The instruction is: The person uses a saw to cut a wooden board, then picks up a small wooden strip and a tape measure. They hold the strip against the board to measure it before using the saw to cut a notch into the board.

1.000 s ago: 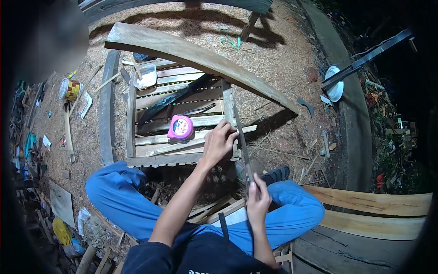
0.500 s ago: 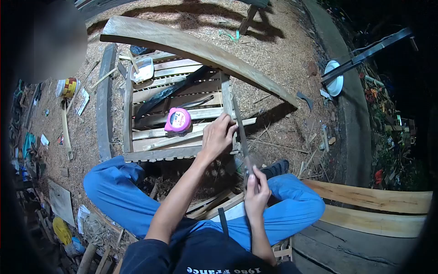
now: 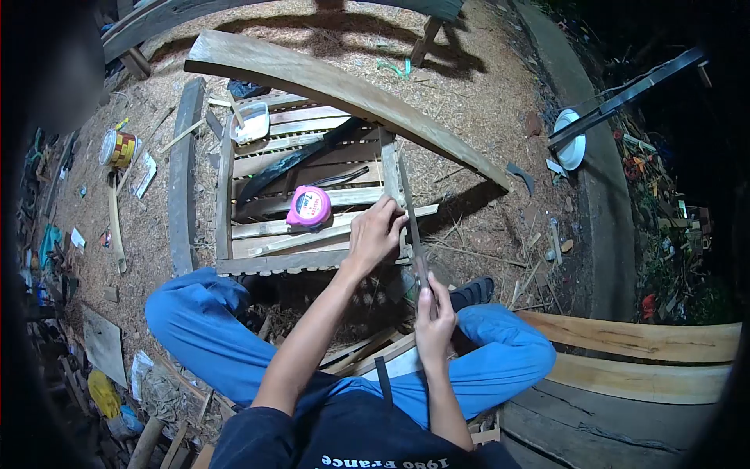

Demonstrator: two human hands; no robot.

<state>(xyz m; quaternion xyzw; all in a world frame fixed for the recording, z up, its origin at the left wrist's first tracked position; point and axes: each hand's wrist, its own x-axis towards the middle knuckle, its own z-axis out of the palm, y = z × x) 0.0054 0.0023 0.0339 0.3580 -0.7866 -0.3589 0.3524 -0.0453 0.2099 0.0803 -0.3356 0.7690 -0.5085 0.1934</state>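
My left hand (image 3: pixel 376 232) has its fingers closed on a thin wooden strip (image 3: pixel 312 238), at the right edge of a slatted wooden frame (image 3: pixel 273 263). The strip lies across the slats and its tip sticks out past the frame. In my right hand (image 3: pixel 434 319) is the handle end of a long, narrow saw (image 3: pixel 415 238). Its blade points away from me and crosses the strip just right of my left fingers. A pink tape measure (image 3: pixel 310 206) rests on the slats left of my left hand, near a dark elongated object (image 3: pixel 293 164).
A curved plank (image 3: pixel 344 90) slants over the frame's far side. On the slats sits a white plastic container (image 3: pixel 251 123). A yellow and red tin (image 3: pixel 119 148) stands on the ground at left. Pale boards (image 3: pixel 625 336) lie at right, below a white basin (image 3: pixel 570 141).
My right hand has moved forward with the saw, closer to the frame. My left hand stays on the strip. The view has shifted slightly.
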